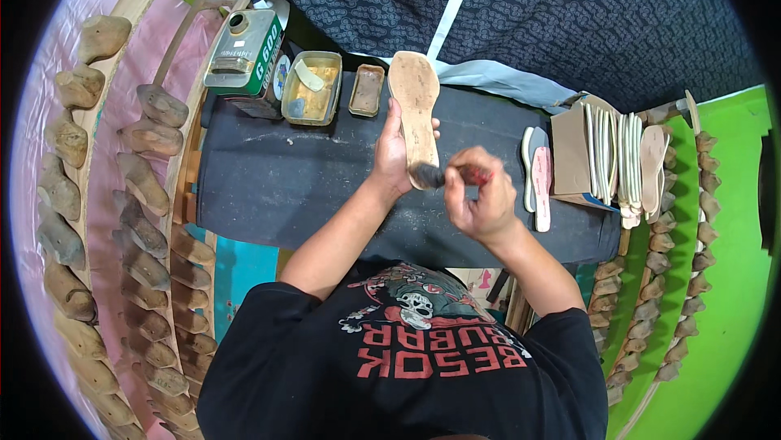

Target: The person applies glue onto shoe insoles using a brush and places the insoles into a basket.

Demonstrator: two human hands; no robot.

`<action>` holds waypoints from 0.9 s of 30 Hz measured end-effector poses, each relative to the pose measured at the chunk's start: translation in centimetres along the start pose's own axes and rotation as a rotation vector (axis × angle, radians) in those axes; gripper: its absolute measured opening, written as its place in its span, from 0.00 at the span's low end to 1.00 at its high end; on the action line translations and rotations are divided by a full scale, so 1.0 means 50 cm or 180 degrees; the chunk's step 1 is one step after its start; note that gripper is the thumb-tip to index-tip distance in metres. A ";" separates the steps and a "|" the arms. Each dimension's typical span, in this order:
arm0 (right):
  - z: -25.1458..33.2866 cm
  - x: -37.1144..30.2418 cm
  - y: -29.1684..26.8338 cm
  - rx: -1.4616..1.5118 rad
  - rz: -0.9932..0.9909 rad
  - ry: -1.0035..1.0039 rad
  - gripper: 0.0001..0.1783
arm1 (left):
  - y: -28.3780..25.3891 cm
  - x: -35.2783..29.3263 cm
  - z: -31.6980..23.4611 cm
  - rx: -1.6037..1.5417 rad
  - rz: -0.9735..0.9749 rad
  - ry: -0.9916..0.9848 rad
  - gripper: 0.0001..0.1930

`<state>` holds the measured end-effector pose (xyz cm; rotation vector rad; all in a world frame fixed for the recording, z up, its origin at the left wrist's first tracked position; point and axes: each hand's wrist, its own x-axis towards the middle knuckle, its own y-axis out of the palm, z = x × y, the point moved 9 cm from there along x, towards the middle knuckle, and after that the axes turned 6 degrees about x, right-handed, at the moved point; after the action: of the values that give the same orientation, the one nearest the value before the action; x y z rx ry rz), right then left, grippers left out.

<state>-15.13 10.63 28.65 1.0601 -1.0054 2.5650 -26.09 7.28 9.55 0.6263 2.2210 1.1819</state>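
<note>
A tan, shoe-shaped insole (416, 86) is held up over the dark table, its wide end pointing away from me. My left hand (390, 151) grips it along the narrower part, thumb on one side and fingertips showing at the other edge. In my right hand (484, 202) is a brush (426, 175) with a dark head and a reddish handle, pinched between thumb and fingers. The brush head lies over the insole's near, narrow end. Whether its bristles touch the surface is hard to make out.
On the dark-covered table (268, 176) stand a green-and-silver metal can (244, 58), a yellowish plastic tub (335, 97) and a small tray (368, 90). At right are loose insoles (541, 188) and a cardboard box (571, 147) with several more. Racks of wooden shoe lasts (146, 188) flank both sides.
</note>
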 end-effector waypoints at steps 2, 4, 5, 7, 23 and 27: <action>-0.007 0.021 0.002 -0.0040 -0.0117 0.0016 0.16 | 0.006 0.002 -0.002 0.0006 0.0032 0.0170 0.31; -0.015 0.024 0.004 0.0008 -0.0155 0.0058 0.15 | 0.016 0.005 -0.010 -0.0128 0.0096 0.0184 0.31; -0.011 0.022 0.004 0.0001 -0.0150 0.0054 0.15 | 0.022 0.006 -0.016 -0.0253 0.0152 0.0201 0.31; 0.013 0.016 0.011 0.0098 -0.0057 -0.0232 0.14 | 0.023 0.007 -0.024 -0.0344 0.0236 0.0167 0.31; -0.033 -0.006 -0.060 -0.0229 -0.0477 0.0341 0.12 | 0.032 0.009 -0.012 -0.0185 0.0194 0.0121 0.32; -0.078 0.012 -0.080 -0.0004 -0.1000 0.0772 0.12 | 0.062 -0.011 -0.012 -0.0343 0.0357 0.0127 0.32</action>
<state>-16.09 16.16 29.12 0.8067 -0.7164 2.3624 -25.63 8.13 12.59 0.6964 2.1621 1.3716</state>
